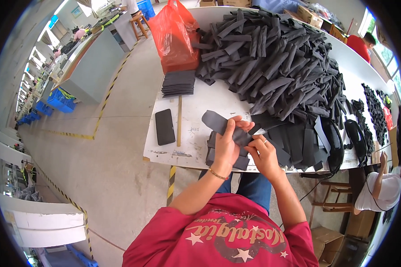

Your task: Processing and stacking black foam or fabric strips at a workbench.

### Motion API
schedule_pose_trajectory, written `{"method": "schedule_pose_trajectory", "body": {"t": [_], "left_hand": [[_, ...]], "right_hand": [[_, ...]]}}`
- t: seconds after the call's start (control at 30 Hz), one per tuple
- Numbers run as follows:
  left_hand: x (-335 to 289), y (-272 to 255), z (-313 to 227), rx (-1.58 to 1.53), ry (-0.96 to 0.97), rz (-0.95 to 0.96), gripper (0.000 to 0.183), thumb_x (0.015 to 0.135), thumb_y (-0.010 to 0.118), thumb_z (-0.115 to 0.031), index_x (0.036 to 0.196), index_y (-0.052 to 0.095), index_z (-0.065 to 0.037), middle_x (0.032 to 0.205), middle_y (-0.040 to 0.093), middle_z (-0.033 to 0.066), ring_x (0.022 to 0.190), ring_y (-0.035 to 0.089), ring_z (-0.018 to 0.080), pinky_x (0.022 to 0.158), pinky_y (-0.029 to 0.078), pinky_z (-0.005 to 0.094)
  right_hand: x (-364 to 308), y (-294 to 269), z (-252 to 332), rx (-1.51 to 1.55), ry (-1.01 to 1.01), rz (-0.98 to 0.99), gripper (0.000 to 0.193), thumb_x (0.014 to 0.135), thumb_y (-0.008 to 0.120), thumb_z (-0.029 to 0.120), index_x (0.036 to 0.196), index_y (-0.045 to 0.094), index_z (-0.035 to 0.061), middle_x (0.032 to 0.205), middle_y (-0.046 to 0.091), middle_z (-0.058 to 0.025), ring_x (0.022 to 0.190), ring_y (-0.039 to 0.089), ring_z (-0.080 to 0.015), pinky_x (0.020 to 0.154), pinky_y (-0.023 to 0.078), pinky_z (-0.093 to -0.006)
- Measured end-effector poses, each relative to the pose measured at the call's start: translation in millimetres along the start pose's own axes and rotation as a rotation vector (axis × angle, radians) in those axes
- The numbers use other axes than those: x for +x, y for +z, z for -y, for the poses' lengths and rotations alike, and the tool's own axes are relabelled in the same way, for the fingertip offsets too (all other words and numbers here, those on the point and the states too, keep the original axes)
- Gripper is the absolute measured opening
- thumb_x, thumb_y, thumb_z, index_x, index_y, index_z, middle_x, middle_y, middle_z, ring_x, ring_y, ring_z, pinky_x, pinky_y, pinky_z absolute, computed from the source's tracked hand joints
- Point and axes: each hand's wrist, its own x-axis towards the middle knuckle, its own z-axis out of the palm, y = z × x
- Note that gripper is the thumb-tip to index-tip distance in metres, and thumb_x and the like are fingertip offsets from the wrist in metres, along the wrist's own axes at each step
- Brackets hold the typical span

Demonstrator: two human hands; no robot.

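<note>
A dark grey fabric strip (pixel 216 121) is stretched between my hands above the front of the white table. My left hand (pixel 229 142) grips it across the palm, thumb on top, with one rounded end jutting out to the upper left. At the strip's other end, the fingers of my right hand (pixel 261 153) pinch it. Several more dark strips (pixel 241 163) lie beneath my hands by the table edge. Right of them is a spread of flat dark pieces (pixel 298 144). Behind, a large heap of dark fabric strips (pixel 276 66) covers much of the table.
Left on the white table (pixel 158 155) are a black phone (pixel 165 127), a wooden stick (pixel 179 120), a neat stack of dark strips (pixel 178 83) and a red plastic bag (pixel 174 40). Another person (pixel 381 191) sits at the right near a wooden stool (pixel 335 196).
</note>
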Motion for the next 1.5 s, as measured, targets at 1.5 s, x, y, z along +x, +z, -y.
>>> {"method": "schedule_pose_trajectory", "body": {"t": [1.5], "left_hand": [[16,-23,-16,-0.016,0.160,0.109,0.033,0.101,0.048,-0.029,0.112,0.057,0.000,0.107,0.067,0.0144,0.122,0.054,0.0352,0.112,0.034,0.0447]], "right_hand": [[2,29,1,0.831,0.677,-0.371,0.016,0.096,0.057,0.014,0.086,0.061,0.0011,0.076,0.059,-0.0024,0.065,0.055,-0.0101,0.064,0.046,-0.0247]]}}
